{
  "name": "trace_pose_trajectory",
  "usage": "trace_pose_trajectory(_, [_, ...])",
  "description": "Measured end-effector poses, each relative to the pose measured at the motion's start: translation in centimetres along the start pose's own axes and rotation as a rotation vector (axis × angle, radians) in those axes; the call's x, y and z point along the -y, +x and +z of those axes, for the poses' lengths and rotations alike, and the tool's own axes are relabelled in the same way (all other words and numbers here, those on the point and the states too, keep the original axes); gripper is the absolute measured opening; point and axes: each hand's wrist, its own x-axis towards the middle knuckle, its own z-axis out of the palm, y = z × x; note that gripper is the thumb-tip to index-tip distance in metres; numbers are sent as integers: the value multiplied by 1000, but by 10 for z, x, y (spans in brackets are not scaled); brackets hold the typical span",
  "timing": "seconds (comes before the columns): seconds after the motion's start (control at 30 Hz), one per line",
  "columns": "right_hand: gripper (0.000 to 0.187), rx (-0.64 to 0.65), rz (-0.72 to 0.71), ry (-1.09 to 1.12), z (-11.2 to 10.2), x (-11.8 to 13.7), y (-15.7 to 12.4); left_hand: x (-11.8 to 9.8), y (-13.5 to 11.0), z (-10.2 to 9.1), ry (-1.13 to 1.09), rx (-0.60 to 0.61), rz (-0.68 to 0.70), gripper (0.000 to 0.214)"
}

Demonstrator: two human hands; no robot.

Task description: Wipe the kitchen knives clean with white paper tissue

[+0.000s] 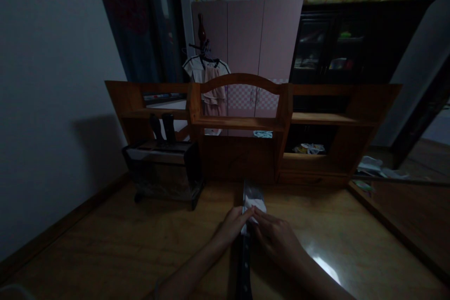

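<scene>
A cleaver (245, 262) points away from me over the wooden table, its black riveted handle towards me and its broad blade at the far end. A crumpled white tissue (258, 204) lies against the blade. My left hand (232, 226) is closed at the blade's left side, the thumb reaching across to the tissue. My right hand (277, 236) presses the tissue to the blade from the right with bent fingers. The fingers hide part of the blade, and neither hand is on the handle.
A knife block (161, 173) with black-handled tools upright in it stands at the left of the table (140, 239). Along the back runs a wooden shelf unit (242, 124). A wall (52, 103) bounds the left side. The room is dim.
</scene>
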Motion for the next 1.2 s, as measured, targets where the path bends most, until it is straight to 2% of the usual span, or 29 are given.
trace_pose_trajectory(0.7, [39,13,30,43,-4,6,1,-4,1,0,-31,72,38,50])
trace_pose_trajectory(1.2, [38,22,14,17,-2,1,0,-2,2,-1,13,42,38,51])
